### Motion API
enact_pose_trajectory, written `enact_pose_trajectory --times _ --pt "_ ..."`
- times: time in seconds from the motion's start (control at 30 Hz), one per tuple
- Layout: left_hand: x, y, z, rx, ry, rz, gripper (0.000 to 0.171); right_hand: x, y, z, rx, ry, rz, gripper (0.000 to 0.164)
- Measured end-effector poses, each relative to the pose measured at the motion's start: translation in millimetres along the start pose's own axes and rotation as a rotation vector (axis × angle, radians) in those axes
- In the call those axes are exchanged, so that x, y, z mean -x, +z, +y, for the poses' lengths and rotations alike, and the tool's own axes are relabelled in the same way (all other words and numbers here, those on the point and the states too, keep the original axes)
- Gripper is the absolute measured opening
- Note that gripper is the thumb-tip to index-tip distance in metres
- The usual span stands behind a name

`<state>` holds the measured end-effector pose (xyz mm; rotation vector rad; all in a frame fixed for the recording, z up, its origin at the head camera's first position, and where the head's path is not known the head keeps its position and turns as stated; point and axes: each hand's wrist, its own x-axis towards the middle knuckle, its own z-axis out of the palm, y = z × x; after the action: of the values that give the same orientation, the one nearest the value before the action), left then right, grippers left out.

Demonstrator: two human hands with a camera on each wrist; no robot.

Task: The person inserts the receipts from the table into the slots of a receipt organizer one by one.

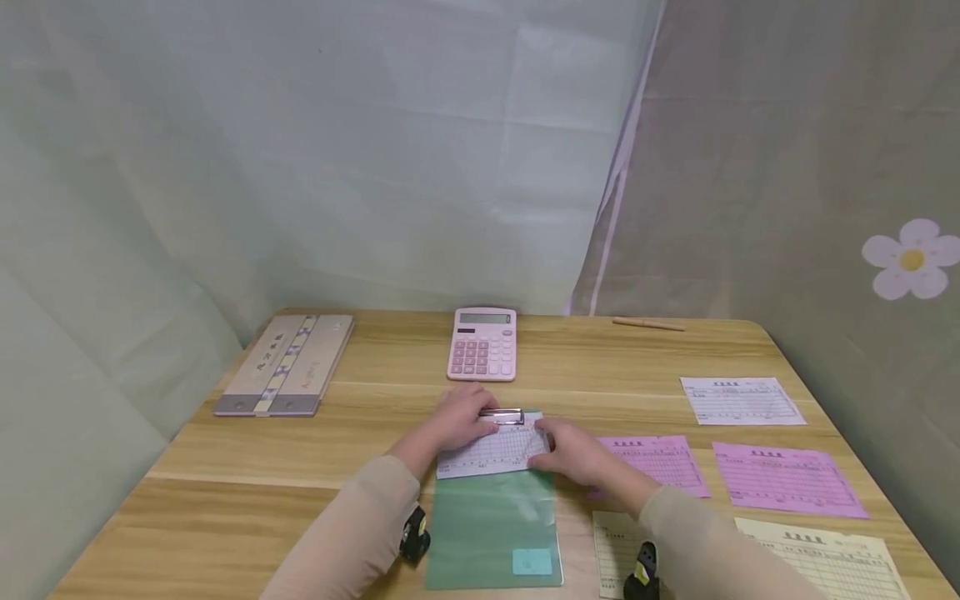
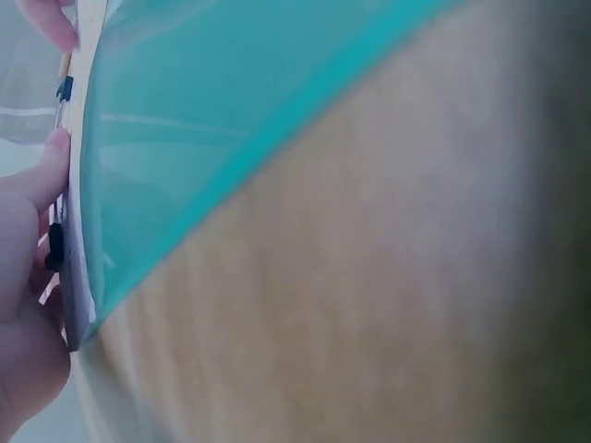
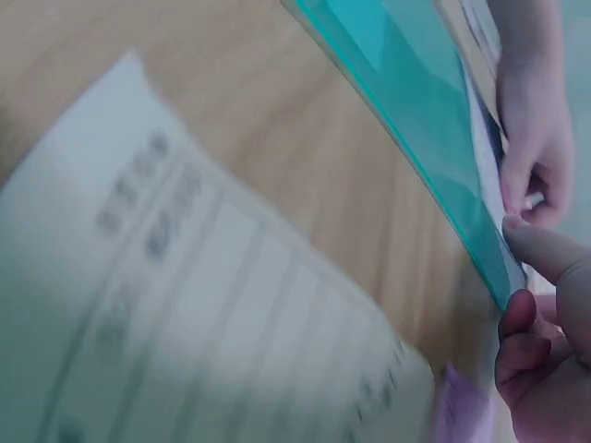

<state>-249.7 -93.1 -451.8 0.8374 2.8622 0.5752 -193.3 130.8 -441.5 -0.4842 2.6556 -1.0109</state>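
Note:
A green clip folder (image 1: 483, 525) lies flat on the wooden table, with a light blue label near its lower right corner. Across its top is a white printed form (image 1: 487, 454), its upper edge at the metal clip (image 1: 508, 416). My left hand (image 1: 463, 417) grips the clip's left side, thumb below it and fingers at the top edge. At the form's right edge, my right hand (image 1: 573, 452) pinches the paper between thumb and fingers. Seen from the right wrist, both hands are close together along the folder's (image 3: 397, 101) top edge.
A pink calculator (image 1: 482, 346) stands behind the folder, and a flat boxed book (image 1: 288, 362) lies at the back left. A brown pen (image 1: 648, 323) is near the back edge. On the right lie another white form (image 1: 742, 402), pink forms (image 1: 787, 479) and yellow forms (image 1: 832, 558), partly under my right forearm.

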Motion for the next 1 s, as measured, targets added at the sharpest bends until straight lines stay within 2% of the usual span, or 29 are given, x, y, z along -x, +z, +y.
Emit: enact_pose_trajectory --times 0.17,0.37,0.6,1.0 --pt "0.9 1.8 -5.0 0.074 -0.008 -0.001 0.032 10 -23 16 -0.031 -0.031 0.018 0.063" --pt "0.6 3.1 -7.3 0.106 -0.018 -0.003 0.033 31 -56 50 0.062 -0.124 0.023 0.058" --pt "1.6 3.9 -5.1 0.127 -0.034 -0.009 0.033 56 -84 81 0.098 -0.101 0.024 0.056" --pt "1.4 5.6 -7.0 0.121 -0.014 0.010 0.033 89 -111 115 0.169 -0.051 0.023 0.055"
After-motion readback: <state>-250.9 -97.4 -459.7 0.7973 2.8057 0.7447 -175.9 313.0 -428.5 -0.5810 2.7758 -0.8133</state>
